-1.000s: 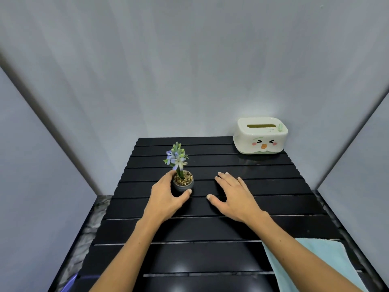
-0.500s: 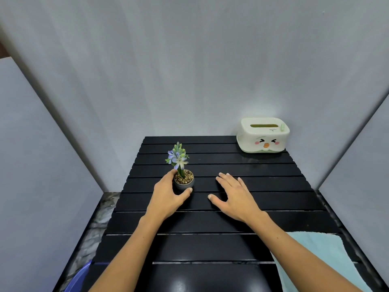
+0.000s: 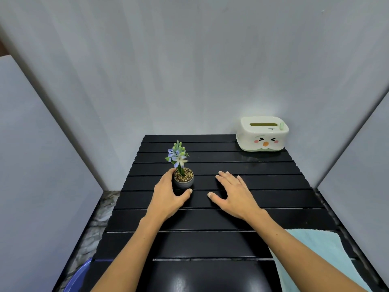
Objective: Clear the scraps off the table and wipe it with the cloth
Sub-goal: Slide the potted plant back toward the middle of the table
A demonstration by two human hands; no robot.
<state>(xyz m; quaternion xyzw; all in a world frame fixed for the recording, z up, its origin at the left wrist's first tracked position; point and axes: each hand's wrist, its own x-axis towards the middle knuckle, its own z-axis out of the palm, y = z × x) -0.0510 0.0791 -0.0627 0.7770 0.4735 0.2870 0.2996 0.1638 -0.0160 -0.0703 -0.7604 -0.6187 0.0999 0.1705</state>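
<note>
Head view, single frame.

Black slatted table [image 3: 242, 220]: runs from the near edge to a grey back wall [image 3: 189, 70]; its near end is cut off by the frame. No scraps can be made out on the visible slats.

Small grey round pot with pebbles and a blue-and-white artificial flower [image 3: 182, 178]: stands upright, left of centre on the table.

Left hand [image 3: 167, 197]: cupped around the pot's near left side, forefinger at the rim, thumb curved round the front base. Fingers spread in a loose curl, touching the pot; whether they actually press it cannot be told. The palm hides the pot's lower left wall.

Right hand [image 3: 233, 196]: palm down, flat on the slats, fingers apart, holding nothing. Lies just right of the pot, not touching it.

Light blue terry cloth [image 3: 315, 256]: lies flat at the near right corner of the table, well apart from both hands. The right forearm covers its left edge, and the frame cuts off its near part.

White rectangular tissue box with a cartoon face and a slot on top [image 3: 262, 133]: at the far right corner, against the wall.

Blue rounded basin edge [image 3: 79, 275]: below the table's left side, mostly out of frame; contents not visible.
</note>
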